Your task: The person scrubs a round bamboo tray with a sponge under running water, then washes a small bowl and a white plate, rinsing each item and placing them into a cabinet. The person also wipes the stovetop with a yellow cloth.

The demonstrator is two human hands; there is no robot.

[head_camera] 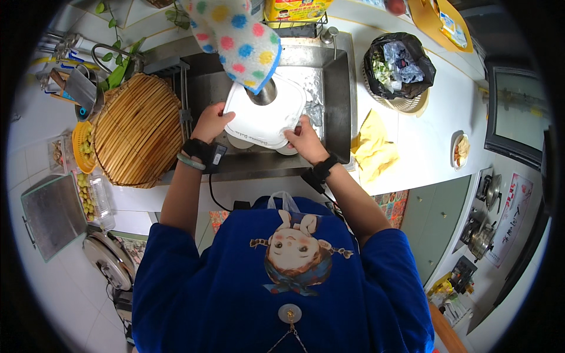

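Over the stainless steel sink I hold a white squarish plate by its two sides. My left hand grips its left edge, thumb on top. At the lower right corner, my right hand has hold of the rim. The metal faucet spout hangs over the plate and hides part of it. A polka-dot towel drapes over the faucet. Beneath the plate, parts of other white dishes show in the basin. Dark straps with small devices and cables are on both wrists.
A round bamboo tray stands left of the sink, near a knife holder. On the right lie a yellow cloth and a basket lined with a black bag. A small dish of food sits farther right. A soap dispenser rises behind the sink.
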